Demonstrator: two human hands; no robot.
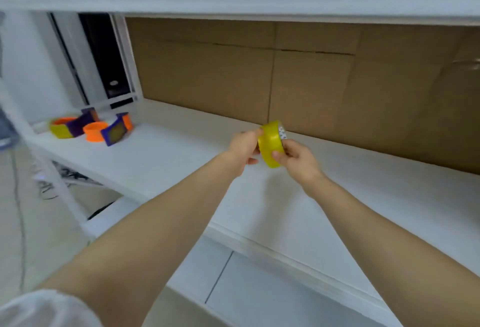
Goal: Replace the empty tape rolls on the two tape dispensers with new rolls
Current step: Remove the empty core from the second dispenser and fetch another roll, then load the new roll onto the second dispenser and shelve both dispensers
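Together, fingers of my left hand (243, 147) and right hand (299, 158) pinch a glossy yellow tape roll (270, 145) on edge above the white surface (181, 152); purple-and-orange plastic tape dispensers (115, 131) lie well apart, far left.

brown cardboard (311, 74) lined the back at twelve o'clock behind a white tabletop (181, 160); dark cables (65, 173) lay at nine o'clock.

Yellow tape roll (270, 146), white-and-dark print on its core. Purple-and-orange tape dispensers (114, 134) near the left end of the white surface (181, 160). Brown cardboard (233, 72) along the far edge.
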